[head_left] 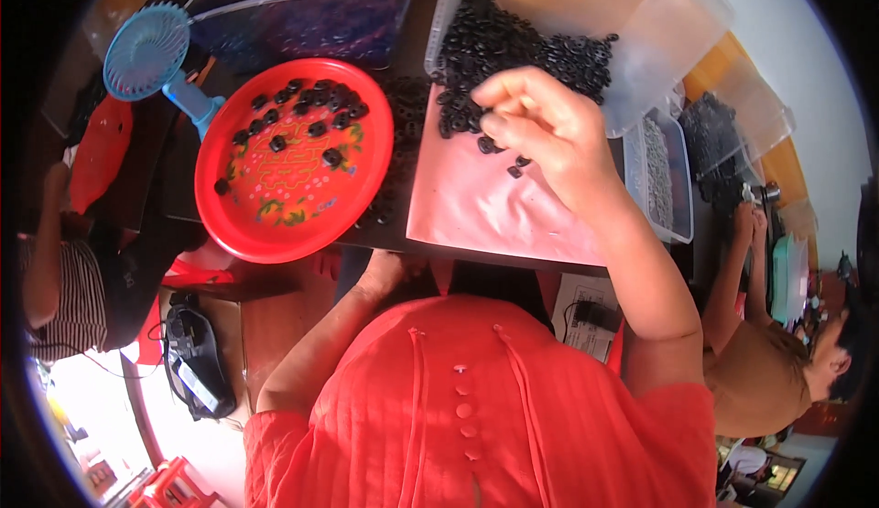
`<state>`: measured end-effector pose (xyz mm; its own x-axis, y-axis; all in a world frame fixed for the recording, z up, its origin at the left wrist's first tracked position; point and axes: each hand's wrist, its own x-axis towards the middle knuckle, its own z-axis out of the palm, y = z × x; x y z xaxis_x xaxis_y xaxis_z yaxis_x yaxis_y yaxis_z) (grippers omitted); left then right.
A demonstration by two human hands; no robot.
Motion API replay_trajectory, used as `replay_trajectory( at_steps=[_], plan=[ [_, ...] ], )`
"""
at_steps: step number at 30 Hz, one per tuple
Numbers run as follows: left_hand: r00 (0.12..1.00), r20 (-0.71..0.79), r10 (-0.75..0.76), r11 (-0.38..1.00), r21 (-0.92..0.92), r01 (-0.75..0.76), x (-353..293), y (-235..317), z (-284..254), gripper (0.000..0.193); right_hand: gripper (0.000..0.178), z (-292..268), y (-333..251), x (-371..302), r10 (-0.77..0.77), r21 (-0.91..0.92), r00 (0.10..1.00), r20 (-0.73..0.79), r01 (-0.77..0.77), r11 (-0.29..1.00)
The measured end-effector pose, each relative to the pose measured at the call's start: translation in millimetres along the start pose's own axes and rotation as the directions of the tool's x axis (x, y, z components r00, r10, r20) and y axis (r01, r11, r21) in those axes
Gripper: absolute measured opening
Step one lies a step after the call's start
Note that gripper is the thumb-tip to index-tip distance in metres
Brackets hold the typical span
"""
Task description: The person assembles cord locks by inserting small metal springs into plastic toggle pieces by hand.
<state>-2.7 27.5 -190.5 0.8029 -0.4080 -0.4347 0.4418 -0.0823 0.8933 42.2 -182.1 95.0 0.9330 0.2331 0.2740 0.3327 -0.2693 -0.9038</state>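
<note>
A dozen or so black rings already lie on the red tray, bunched along its far side, while most of its patterned floor is bare. Judging by that, my sorting has barely got going. Beyond the tray stands a small blue fan, and past that a clear bin heaped with more dark pieces.

My left hand sits below the near edge of the table, just under the tray. Only its back shows, so I cannot tell whether the fingers are curled on anything or lying slack.

Moving right, a pink sheet lies flat in front of me with a few stray rings on it, just under my right hand. That hand hovers over the sheet's far end, fingers pinched together; a ring or two may be nipped between the fingertips, but I cannot be sure from this view. Just beyond it, a clear plastic bag spills a big heap of black rings, by far the largest share, so I judge nearly all the work is left.

Further right stands a clear tub of pale small parts, and beyond that a co-worker's arm at their own bench.
</note>
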Motion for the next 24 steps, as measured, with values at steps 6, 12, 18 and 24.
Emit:
replay_trajectory(
  at_steps=[6,12,18,24],
  plan=[
    [1.000,0.026,0.006,0.991,0.131,-0.009,-0.1,5.9,5.7,0.013,0.011,-56.7,26.7,-88.2,0.003,-0.490,0.998,-0.060,-0.032,0.871],
    [0.980,0.105,0.169,0.895,0.399,-0.197,23.0,-44.7,-4.8,0.010,0.017,-40.3,47.1,-127.1,-0.240,-0.742,0.969,0.064,0.207,0.638],
    [0.986,0.165,0.014,0.941,0.331,-0.069,-50.7,54.5,11.3,0.012,0.019,-44.8,62.5,-134.0,-0.347,-0.765,0.938,-0.005,0.220,0.605],
    [0.975,0.224,-0.014,0.903,0.422,-0.083,-108.8,126.7,8.6,0.010,0.017,-42.7,67.5,-126.3,-0.356,-0.815,0.935,0.006,0.211,0.540]
  ],
)
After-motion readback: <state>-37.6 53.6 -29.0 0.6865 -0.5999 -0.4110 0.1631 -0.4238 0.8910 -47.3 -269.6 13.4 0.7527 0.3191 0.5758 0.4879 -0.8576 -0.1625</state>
